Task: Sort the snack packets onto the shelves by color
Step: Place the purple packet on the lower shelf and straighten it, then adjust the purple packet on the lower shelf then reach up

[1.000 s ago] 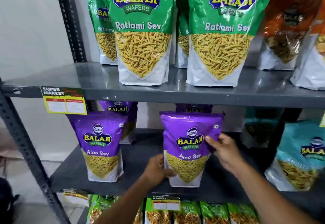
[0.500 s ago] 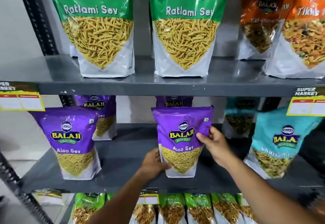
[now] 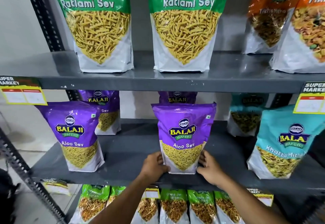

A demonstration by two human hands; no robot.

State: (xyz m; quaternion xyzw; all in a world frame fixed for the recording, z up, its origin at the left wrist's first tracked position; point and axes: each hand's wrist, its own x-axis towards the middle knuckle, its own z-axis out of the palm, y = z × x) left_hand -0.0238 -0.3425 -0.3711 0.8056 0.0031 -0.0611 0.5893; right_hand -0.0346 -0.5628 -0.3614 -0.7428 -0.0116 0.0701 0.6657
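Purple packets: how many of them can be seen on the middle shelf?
4. One front left, one behind it, one in the middle held by both hands, one behind that, mostly hidden. More may stand behind.

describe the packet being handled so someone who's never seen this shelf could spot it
On the grey middle shelf, between the green row above and the teal packets right, stand purple Aloo Sev packets. It's the front purple packet at centre, the only one with a left hand and right hand at its lower corners.

yellow price tags: left (image 3: 22, 94), right (image 3: 311, 100) on upper shelf edge | perforated upright post (image 3: 44, 12) top left | pale wall (image 3: 12, 21) behind
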